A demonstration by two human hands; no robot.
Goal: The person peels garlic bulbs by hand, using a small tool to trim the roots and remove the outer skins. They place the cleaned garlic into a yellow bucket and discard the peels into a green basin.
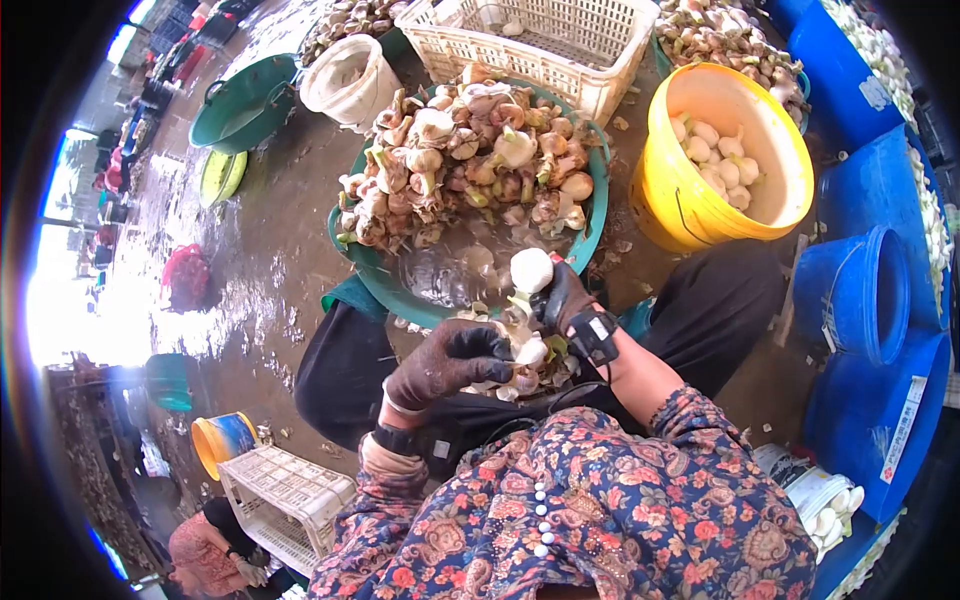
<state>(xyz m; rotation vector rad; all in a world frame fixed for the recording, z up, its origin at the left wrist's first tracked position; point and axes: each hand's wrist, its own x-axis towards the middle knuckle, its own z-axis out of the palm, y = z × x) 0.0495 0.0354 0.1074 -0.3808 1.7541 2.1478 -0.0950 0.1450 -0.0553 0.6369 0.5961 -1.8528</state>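
My right hand [566, 300], in a dark glove, holds a peeled white garlic bulb [531, 270] with its stem pointing down, over the near rim of the green basin [597, 215]. Lower and to the left, my left hand [450, 363], in a brown glove with dark fingertips, has its thumb and fingers pressed together; what they hold, if anything, is hidden. Peelings and bulb pieces [530, 378] lie between and below my hands. Unpeeled garlic [470, 150] is heaped at the basin's far side, with water at its near side.
A yellow bucket [668, 190] with peeled bulbs stands right of the basin. Behind are a white crate [600, 85] and a white bucket [345, 85]. Blue containers [870, 190] line the right. Another person [205, 555] is at the lower left beside an overturned crate [285, 480].
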